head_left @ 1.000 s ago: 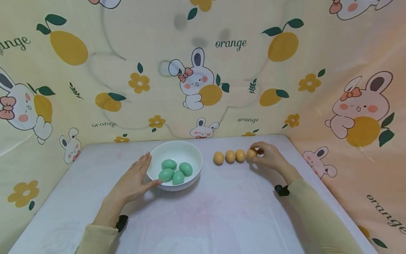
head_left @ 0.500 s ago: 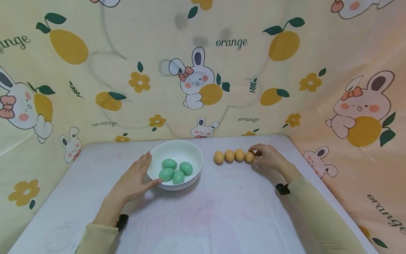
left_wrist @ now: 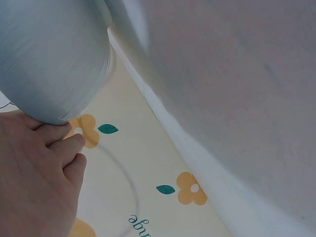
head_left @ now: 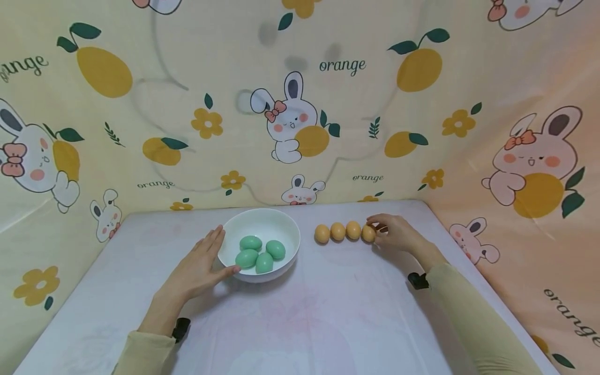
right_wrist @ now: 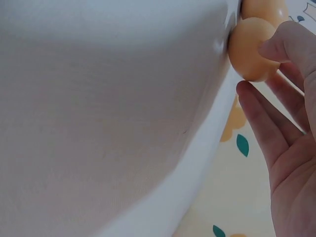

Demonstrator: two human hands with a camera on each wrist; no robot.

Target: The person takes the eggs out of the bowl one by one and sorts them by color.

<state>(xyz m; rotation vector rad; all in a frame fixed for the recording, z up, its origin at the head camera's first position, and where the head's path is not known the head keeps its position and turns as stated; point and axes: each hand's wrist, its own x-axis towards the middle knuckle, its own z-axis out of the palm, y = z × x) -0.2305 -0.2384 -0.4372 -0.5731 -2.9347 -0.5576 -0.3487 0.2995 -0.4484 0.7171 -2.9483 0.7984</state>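
Right hand [head_left: 396, 234]: grip narrow, pinching the rightmost egg [head_left: 368, 234] in a row of four brown eggs [head_left: 338, 232] on the counter [head_left: 300, 323]; since one second earlier, the row has tightened slightly. Left hand [head_left: 196, 266]: fingers extended, unmoved against the white bowl [head_left: 283, 226] containing four green eggs [head_left: 247, 259].

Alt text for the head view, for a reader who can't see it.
A person's right hand pinches the rightmost egg in a row of four tan eggs on a white table; the left hand touches a white bowl holding four green eggs. Behind hangs a cream backdrop printed with rabbits and fruit.
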